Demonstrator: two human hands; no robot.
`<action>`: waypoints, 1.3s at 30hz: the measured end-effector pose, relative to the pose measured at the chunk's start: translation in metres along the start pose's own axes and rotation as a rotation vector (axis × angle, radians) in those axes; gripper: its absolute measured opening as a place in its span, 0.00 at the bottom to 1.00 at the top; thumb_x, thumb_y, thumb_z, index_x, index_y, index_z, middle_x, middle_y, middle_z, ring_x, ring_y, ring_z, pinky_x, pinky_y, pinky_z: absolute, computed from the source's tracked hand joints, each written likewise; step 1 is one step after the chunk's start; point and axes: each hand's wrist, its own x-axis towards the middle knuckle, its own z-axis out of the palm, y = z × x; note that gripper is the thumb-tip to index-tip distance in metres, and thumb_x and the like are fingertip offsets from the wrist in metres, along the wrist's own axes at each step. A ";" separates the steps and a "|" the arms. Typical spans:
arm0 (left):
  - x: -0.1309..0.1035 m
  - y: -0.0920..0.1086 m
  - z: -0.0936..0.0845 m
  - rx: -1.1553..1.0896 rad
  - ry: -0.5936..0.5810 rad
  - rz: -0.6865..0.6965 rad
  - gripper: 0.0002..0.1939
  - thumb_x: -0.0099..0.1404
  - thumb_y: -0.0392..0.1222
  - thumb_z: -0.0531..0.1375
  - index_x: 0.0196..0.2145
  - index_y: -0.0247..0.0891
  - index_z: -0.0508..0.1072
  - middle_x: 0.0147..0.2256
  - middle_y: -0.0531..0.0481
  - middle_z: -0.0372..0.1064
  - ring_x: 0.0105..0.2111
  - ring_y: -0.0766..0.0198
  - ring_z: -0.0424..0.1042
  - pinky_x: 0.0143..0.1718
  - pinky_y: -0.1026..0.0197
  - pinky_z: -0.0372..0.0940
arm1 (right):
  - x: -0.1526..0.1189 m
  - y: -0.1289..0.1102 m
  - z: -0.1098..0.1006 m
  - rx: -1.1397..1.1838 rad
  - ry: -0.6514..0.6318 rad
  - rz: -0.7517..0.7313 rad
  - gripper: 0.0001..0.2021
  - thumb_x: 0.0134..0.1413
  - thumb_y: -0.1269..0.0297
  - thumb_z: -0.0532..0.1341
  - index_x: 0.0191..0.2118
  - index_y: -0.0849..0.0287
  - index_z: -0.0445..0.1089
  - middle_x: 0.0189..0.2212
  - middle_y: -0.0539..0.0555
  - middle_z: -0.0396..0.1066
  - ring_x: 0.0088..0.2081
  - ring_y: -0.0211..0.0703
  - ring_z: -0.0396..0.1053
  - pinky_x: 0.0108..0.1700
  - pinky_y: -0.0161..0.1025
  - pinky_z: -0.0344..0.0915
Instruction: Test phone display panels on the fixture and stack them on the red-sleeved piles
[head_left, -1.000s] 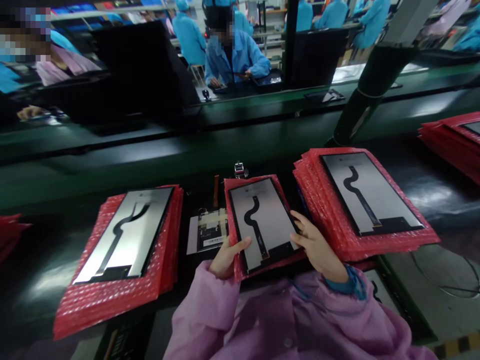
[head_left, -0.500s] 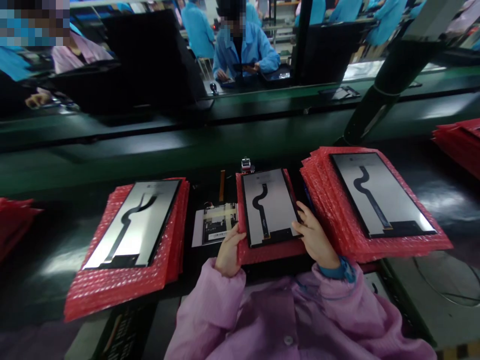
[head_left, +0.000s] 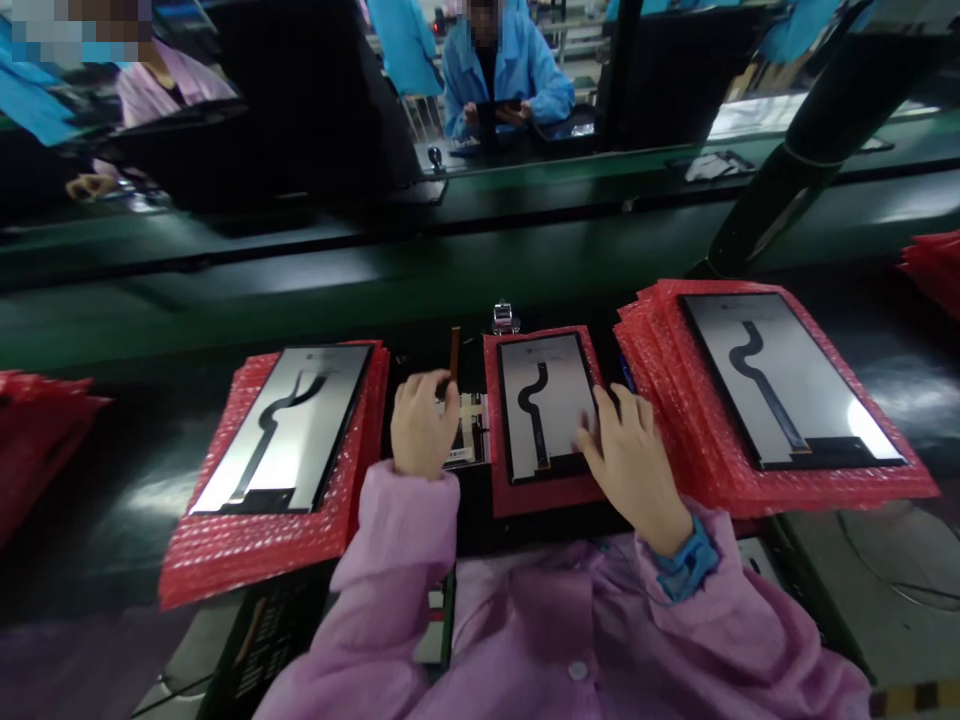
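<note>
A display panel (head_left: 546, 405) with a black wavy flex cable lies face down on a red bubble-wrap sheet (head_left: 540, 495) in the middle of the dark bench. My right hand (head_left: 628, 462) rests flat on the panel's right edge, fingers spread. My left hand (head_left: 421, 425) has its fingers curled over a small white board with dark parts (head_left: 471, 440) that lies just left of the panel. Both sleeves are pink.
A stack of red sheets topped by a panel (head_left: 289, 435) lies to the left, a taller stack with a panel (head_left: 787, 380) to the right. A thin orange strip (head_left: 454, 355) and a small metal clip (head_left: 505, 318) sit behind. People in blue coats work beyond the green conveyor (head_left: 300, 290).
Both hands set the panel on its red sheet down flat. My left hand let go and moved left onto the small board; my right hand shifted onto the panel's right edge.
</note>
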 end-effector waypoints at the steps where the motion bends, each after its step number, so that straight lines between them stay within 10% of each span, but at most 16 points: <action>1: 0.014 -0.001 0.007 0.078 -0.038 -0.018 0.19 0.69 0.45 0.54 0.50 0.31 0.75 0.49 0.32 0.74 0.50 0.42 0.70 0.51 0.46 0.66 | 0.008 -0.007 -0.004 -0.044 -0.029 -0.085 0.25 0.63 0.63 0.58 0.63 0.67 0.64 0.59 0.71 0.65 0.60 0.67 0.63 0.59 0.63 0.66; 8: 0.043 -0.010 0.045 0.264 -0.159 -0.102 0.27 0.66 0.37 0.55 0.61 0.31 0.65 0.51 0.29 0.71 0.55 0.35 0.67 0.53 0.36 0.64 | 0.089 -0.015 0.038 -0.136 -0.192 -0.391 0.35 0.66 0.48 0.58 0.67 0.70 0.60 0.67 0.71 0.58 0.71 0.68 0.49 0.72 0.63 0.47; 14: 0.044 -0.036 0.040 -0.403 -0.031 -0.142 0.34 0.54 0.29 0.59 0.59 0.39 0.61 0.36 0.49 0.74 0.41 0.56 0.76 0.49 0.50 0.70 | 0.084 0.002 0.066 -0.069 -0.332 -0.433 0.52 0.52 0.33 0.63 0.71 0.68 0.53 0.70 0.74 0.51 0.73 0.70 0.46 0.72 0.65 0.47; 19: 0.049 -0.038 0.037 -0.890 0.180 -0.108 0.29 0.64 0.44 0.63 0.60 0.42 0.59 0.37 0.49 0.76 0.39 0.61 0.78 0.44 0.56 0.72 | 0.079 0.002 0.062 -0.015 -0.390 -0.460 0.48 0.55 0.43 0.67 0.72 0.66 0.50 0.71 0.73 0.49 0.74 0.66 0.44 0.72 0.63 0.47; 25: 0.050 -0.031 0.029 -0.849 0.304 -0.011 0.19 0.72 0.62 0.56 0.41 0.42 0.64 0.23 0.59 0.65 0.21 0.70 0.66 0.25 0.63 0.63 | 0.081 -0.005 0.060 0.007 -0.385 -0.444 0.41 0.60 0.56 0.67 0.72 0.65 0.51 0.69 0.70 0.55 0.72 0.63 0.50 0.73 0.61 0.49; 39: 0.032 -0.032 0.037 -0.851 0.132 0.208 0.24 0.69 0.69 0.52 0.43 0.46 0.65 0.35 0.50 0.62 0.27 0.63 0.60 0.27 0.57 0.58 | 0.080 -0.004 0.061 0.377 -0.355 -0.384 0.34 0.56 0.73 0.67 0.67 0.54 0.60 0.66 0.61 0.60 0.70 0.54 0.57 0.71 0.58 0.57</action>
